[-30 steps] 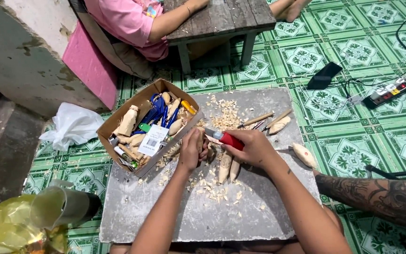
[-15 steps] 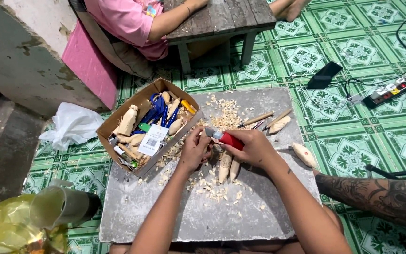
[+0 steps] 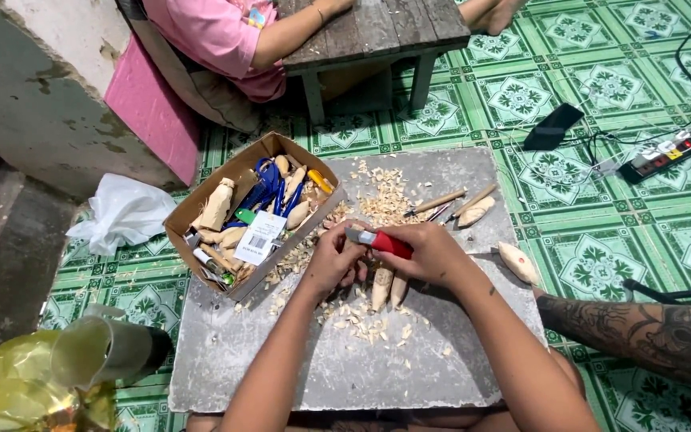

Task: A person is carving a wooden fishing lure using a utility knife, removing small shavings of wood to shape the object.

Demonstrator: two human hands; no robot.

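Fingers (image 3: 429, 250) of the right hand (image 3: 433, 256) are curled tight round a red-handled knife (image 3: 381, 242), whose grey end sticks out toward the left hand (image 3: 337, 260). The left fingers are closed too, bunched over a small piece of pale wood that is mostly hidden inside them, so its shape cannot be told. Both hands press together just above the grey stone bench (image 3: 409, 376).

Over the last second very little has shifted: the two hands sit in almost the same spot, the left one nudged a touch closer to the knife, and the knife at the same slant. That points to short, repeated cuts on the same piece, with the carving still under way rather than finished.

Directly below the fingers lie two carved wooden pieces (image 3: 388, 288), side by side, and a scatter of wood shavings (image 3: 361, 320) spreads beneath and toward the far side of the bench. Left of the fingers stands a cardboard box (image 3: 201, 208) holding more wooden shapes and blue-handled tools. Beyond the right fingers rest a few wooden sticks (image 3: 441, 200) and another pale carved piece (image 3: 517, 262) near the bench edge. A tattooed forearm (image 3: 641, 332) of another person lies at the right, and a person in a pink shirt (image 3: 209, 36) sits at a low wooden table farther off.
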